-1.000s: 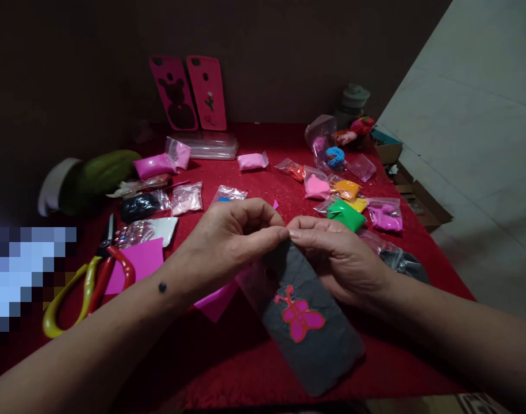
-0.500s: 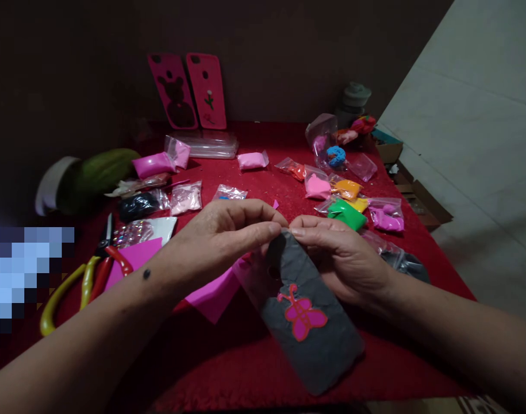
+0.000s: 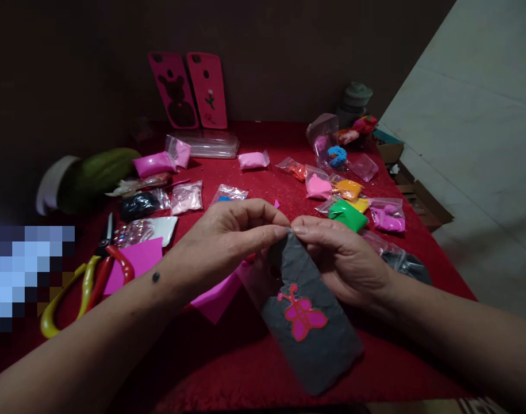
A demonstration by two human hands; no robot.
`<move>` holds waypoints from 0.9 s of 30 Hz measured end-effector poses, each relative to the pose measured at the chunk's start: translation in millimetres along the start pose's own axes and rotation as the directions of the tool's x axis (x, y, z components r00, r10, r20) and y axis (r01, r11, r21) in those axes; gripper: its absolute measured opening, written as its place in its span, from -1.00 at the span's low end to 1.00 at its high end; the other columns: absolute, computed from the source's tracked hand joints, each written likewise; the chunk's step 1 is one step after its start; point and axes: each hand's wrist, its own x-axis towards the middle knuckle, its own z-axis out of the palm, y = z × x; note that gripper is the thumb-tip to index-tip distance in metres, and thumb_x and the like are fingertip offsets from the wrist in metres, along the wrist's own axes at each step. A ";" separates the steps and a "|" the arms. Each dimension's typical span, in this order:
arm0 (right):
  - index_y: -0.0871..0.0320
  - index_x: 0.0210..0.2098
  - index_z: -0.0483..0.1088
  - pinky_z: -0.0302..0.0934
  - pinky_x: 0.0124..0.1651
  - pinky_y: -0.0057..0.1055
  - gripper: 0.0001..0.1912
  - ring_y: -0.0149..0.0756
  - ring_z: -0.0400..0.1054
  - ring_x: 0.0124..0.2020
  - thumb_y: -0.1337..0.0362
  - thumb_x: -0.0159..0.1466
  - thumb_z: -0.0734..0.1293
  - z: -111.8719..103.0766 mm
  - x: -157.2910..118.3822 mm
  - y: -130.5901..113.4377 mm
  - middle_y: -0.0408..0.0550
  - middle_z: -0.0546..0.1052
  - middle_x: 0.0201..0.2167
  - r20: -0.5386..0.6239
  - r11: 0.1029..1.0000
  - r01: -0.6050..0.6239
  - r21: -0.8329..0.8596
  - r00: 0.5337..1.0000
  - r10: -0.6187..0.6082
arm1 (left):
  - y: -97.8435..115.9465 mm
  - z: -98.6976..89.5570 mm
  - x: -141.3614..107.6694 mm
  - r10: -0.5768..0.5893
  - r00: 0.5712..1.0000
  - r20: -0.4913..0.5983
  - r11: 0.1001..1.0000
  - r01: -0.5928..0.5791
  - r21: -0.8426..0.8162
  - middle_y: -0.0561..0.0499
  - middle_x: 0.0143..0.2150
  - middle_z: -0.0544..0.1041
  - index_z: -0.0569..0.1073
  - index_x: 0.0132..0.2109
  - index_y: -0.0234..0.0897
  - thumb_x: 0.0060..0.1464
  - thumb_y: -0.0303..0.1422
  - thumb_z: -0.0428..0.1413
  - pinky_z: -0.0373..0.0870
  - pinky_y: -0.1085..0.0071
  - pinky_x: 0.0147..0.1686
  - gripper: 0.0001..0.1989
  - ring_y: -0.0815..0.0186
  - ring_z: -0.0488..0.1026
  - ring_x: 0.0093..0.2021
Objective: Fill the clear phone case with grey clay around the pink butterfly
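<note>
A phone case point(image 3: 327, 351) covered in grey clay hangs at a slant between my hands, low in the middle of the view. On its face is a pink butterfly point(image 3: 303, 319) with a red-orange outline. Thumb and fingers of my left hand point(image 3: 241, 230) pinch the case's top edge. Right beside it, my right hand point(image 3: 344, 256) pinches the same top corner, its other fingers curled behind the case. The fingertips of both hands almost meet. Pink sheets point(image 3: 217, 296) lie under and beside my left forearm.
Scissors point(image 3: 103, 247) with red and yellow handles lie at left. Bags of coloured clay, such as green point(image 3: 348, 214) and black point(image 3: 137, 204), dot the red cloth point(image 3: 263, 195). Two pink phone cases point(image 3: 207, 92) lean on the back wall, behind clear cases point(image 3: 213, 145).
My left hand and forearm have shifted slightly to the right along the case's top edge. The case stays in nearly the same place, still held by both hands.
</note>
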 end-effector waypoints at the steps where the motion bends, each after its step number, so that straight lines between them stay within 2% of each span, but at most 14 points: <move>1: 0.26 -0.57 0.43 0.23 -0.47 -0.55 -0.89 -0.48 0.31 -0.60 0.42 0.06 0.41 0.3 0.0 -0.1 -0.16 0.45 -0.62 0.002 1.000 0.000 0.002 1.000 0.000 | -0.5 -0.3 0.0 0.006 1.000 0.003 1.000 -0.006 -0.003 0.14 -0.48 0.48 0.53 -0.31 -0.35 0.08 -0.47 0.19 0.32 0.65 -0.46 -0.97 0.52 0.38 -0.47; 9: 0.27 -0.56 0.42 0.23 -0.50 -0.56 -0.88 -0.47 0.33 -0.62 0.42 0.08 0.43 2.4 0.0 -0.9 -0.15 0.46 -0.64 -0.026 0.999 -0.005 -0.032 1.000 0.004 | -5.7 -1.7 -1.6 0.005 1.000 -0.008 1.000 -0.005 -0.025 0.12 -0.46 0.48 0.53 -0.31 -0.34 0.08 -0.46 0.20 0.35 0.63 -0.43 -0.97 0.51 0.38 -0.45; 15: 0.26 -0.57 0.42 0.25 -0.46 -0.54 -0.87 -0.45 0.37 -0.58 0.41 0.04 0.44 0.9 -0.1 -1.3 -0.12 0.50 -0.60 -0.025 1.000 0.009 -0.020 1.000 -0.010 | -5.6 -5.4 -0.3 0.008 0.996 0.092 0.999 -0.005 -0.035 0.11 -0.40 0.51 0.52 -0.23 -0.27 0.08 -0.38 0.22 0.37 0.57 -0.42 -0.91 0.47 0.41 -0.43; 22: 0.25 -0.56 0.42 0.21 -0.50 -0.58 -0.86 -0.49 0.33 -0.61 0.42 0.02 0.47 2.2 0.5 0.6 -0.17 0.47 -0.64 -0.016 1.000 -0.017 0.003 1.000 0.017 | -2.9 1.1 -0.8 0.006 1.000 0.019 0.996 -0.007 0.084 0.10 -0.48 0.48 0.47 -0.30 -0.34 0.05 -0.43 0.20 0.35 0.52 -0.45 -0.92 0.45 0.38 -0.47; 27: 0.25 -0.57 0.41 0.18 -0.51 -0.59 -0.84 -0.50 0.30 -0.62 0.41 0.00 0.48 2.0 -1.1 0.6 -0.18 0.44 -0.65 -0.038 1.000 -0.024 -0.016 0.999 0.024 | -0.8 4.1 -2.6 0.032 0.999 0.013 0.988 -0.034 0.149 0.11 -0.51 0.45 0.44 -0.31 -0.35 0.08 -0.41 0.17 0.33 0.51 -0.47 -0.92 0.44 0.38 -0.49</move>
